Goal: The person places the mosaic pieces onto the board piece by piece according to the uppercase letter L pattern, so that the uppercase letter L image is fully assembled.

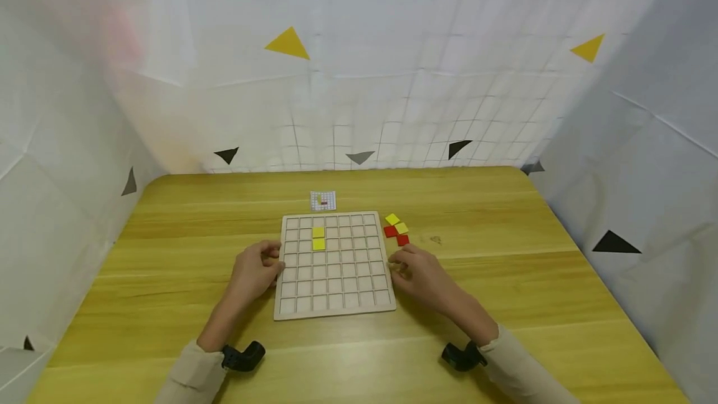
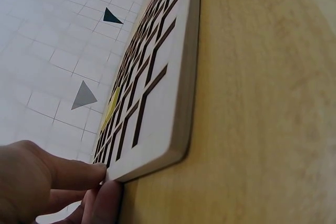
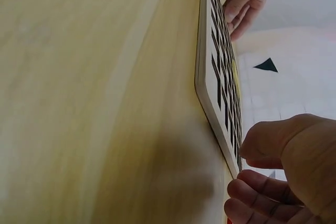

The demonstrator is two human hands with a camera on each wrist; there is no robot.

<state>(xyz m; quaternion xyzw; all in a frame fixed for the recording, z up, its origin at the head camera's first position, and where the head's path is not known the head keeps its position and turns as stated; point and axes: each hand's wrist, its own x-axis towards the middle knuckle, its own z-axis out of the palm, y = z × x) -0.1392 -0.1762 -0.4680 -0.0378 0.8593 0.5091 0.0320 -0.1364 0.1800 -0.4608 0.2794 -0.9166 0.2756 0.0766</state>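
Note:
A pale wooden grid board (image 1: pixel 335 315) lies on the table, its square cells outlined by dark grooves. Two yellow square tiles (image 1: pixel 318 244) sit one above the other in its upper left part. My left hand (image 1: pixel 253 272) grips the board's left edge; in the left wrist view, thumb and fingers (image 2: pixel 79 174) meet at that rim. At the opposite edge, my right hand (image 1: pixel 422 276) holds the rim between thumb and curled fingers (image 3: pixel 257 195). Just beyond the right hand lie loose tiles, red ones (image 1: pixel 403 240) and yellow ones (image 1: pixel 392 219).
A small printed card (image 1: pixel 323 201) with a grid and coloured marks lies behind the board. The wood-grain table (image 1: pixel 488 204) is enclosed by white sheets (image 1: pixel 364 105) bearing yellow, black and grey triangles. Dark wrist devices (image 1: pixel 244 357) are strapped by both sleeves.

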